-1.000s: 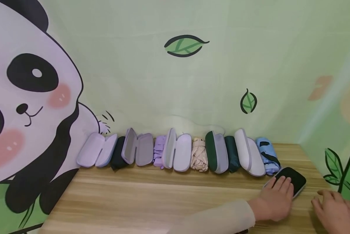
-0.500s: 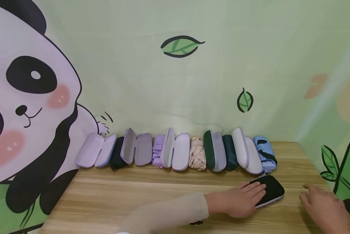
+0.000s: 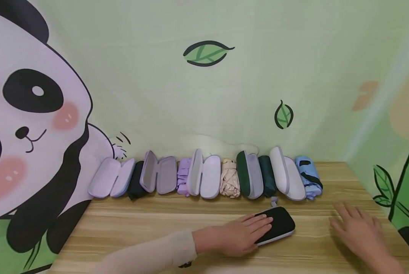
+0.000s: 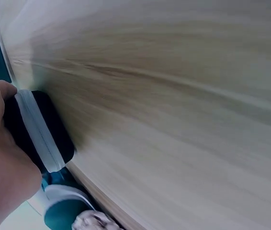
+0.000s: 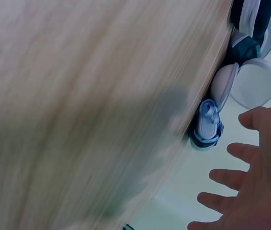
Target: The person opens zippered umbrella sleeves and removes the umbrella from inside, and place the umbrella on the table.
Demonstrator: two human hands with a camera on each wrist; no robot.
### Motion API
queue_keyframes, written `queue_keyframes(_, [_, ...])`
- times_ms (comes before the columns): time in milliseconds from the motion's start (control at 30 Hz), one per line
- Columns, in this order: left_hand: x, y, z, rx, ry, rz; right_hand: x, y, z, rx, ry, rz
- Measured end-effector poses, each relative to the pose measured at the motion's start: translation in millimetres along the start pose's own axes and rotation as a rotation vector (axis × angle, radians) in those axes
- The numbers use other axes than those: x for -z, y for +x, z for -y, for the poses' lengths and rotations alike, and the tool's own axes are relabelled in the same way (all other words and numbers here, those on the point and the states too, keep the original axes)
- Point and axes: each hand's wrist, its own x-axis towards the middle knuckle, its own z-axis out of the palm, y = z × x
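Observation:
A closed black zip case (image 3: pixel 282 223) with a pale grey zip band lies flat on the wooden table. My left hand (image 3: pixel 241 233) rests on its top, fingers straight across the near left part. In the left wrist view, the thumb lies along the side of the black case (image 4: pixel 59 127), near its zip band. To the right of the case, my right hand (image 3: pixel 356 228) is over the table with fingers spread, holding nothing. The right wrist view also shows this hand (image 5: pixel 265 167) with its fingers apart.
Along the back edge stand open glasses cases, including a white one (image 3: pixel 295 179) and a green one (image 3: pixel 243 173). Between them lie folded umbrellas: black (image 3: pixel 136 182), purple (image 3: pixel 183 179), beige (image 3: pixel 230 180), dark green (image 3: pixel 267 177) and blue (image 3: pixel 308 179). A printed backdrop (image 3: pixel 149 95) hangs behind.
The black zip case has slid left along the table under my left hand, from the right end to right of the middle. My right hand has shifted left and slightly away from me.

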Motion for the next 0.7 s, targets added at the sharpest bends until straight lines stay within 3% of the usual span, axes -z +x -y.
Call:
queue_keyframes(167, [-6.5, -21.7, 8.3, -0.032, 0.000, -0.031, -2.0, 1.0, 10.8, 0.029, 0.031, 0.038])
queue_keyframes(367, [-10.1, -45.2, 23.7, -0.116, -0.036, -0.051, -9.6, 1.0, 42.7, 0.145, 0.041, -0.002])
queue_keyframes(467, [-9.3, -54.7, 30.6, -0.167, -0.069, -0.061, -14.6, 4.3, 60.3, 0.269, 0.064, -0.038])
queue_keyframes(600, [-5.8, -60.5, 35.1, -0.218, -0.113, -0.068, -21.9, 12.3, 76.4, 0.531, 0.131, -0.108])
queue_keyframes(700, [-4.1, -62.3, 35.3, -0.243, -0.116, -0.066, -28.2, 18.3, 86.1, 0.681, 0.179, -0.111])
